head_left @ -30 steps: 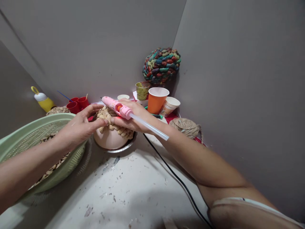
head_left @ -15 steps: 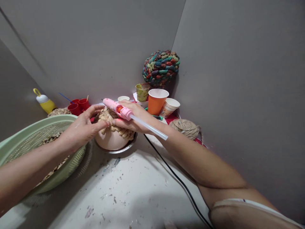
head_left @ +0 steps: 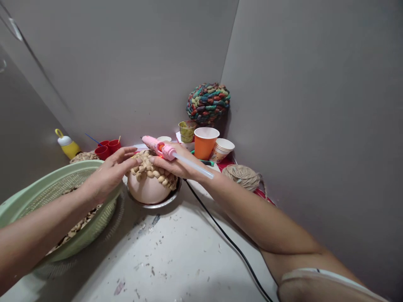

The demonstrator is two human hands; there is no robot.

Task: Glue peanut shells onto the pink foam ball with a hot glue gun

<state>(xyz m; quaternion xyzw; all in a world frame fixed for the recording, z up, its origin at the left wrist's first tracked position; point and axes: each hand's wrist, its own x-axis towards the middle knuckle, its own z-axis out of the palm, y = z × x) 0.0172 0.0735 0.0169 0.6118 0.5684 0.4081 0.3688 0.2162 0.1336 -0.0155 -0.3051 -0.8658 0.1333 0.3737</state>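
A pink hot glue gun [head_left: 153, 144] lies in my right hand [head_left: 181, 164], a clear glue stick [head_left: 195, 165] jutting from its rear. Under both hands a smooth pale-pink rounded form [head_left: 147, 192] rests in a shallow metal dish [head_left: 160, 205]. Peanut shells [head_left: 160, 177] cover its upper and right side. My right thumb reaches to the shells. My left hand [head_left: 110, 170] is at the form's left, fingers stretched and spread, with its thumb tip at the shells' edge. Nothing shows in it. The glue gun's grip is hidden behind my right hand.
A green colander [head_left: 103, 167] of shells stands at left. Behind are red cups [head_left: 113, 145], a yellow bottle [head_left: 69, 146], an orange cup [head_left: 206, 144] and a multicoloured knobbly ball [head_left: 208, 102]. Twine [head_left: 242, 177] lies right; a black cord [head_left: 226, 235] crosses the white table [head_left: 176, 251].
My left fingers have lifted and spread away from the shells, where they were bent closely around them before. The glue gun stays in my right hand. The whole view has shifted slightly.
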